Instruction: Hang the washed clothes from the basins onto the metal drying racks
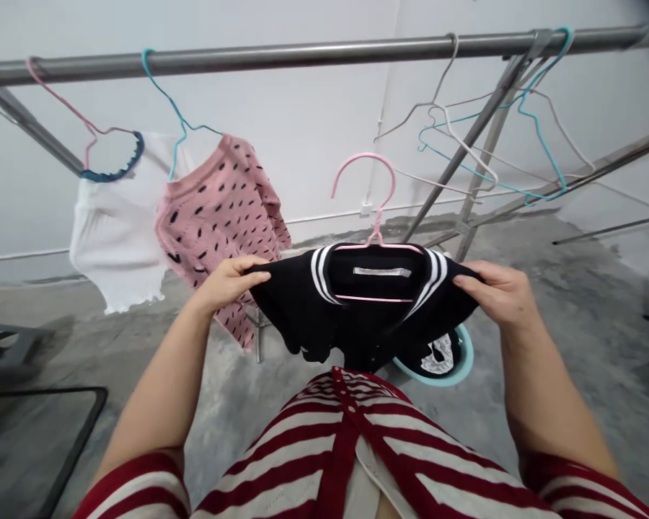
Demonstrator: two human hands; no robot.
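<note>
A black knit top (357, 310) with white-striped collar sits on a pink hanger (376, 216), held out in front of me below the metal rail (314, 52). My left hand (228, 281) grips the top's left shoulder with closed fingers. My right hand (498, 292) pinches the right shoulder. The hanger's hook is free in the air, well under the rail.
On the rail hang a white top (113, 231) on a pink hanger and a pink spotted sweater (221, 223) on a teal hanger, left of centre. Several bare hangers (497, 144) hang at the right. A teal basin (443, 360) with laundry stands on the concrete floor.
</note>
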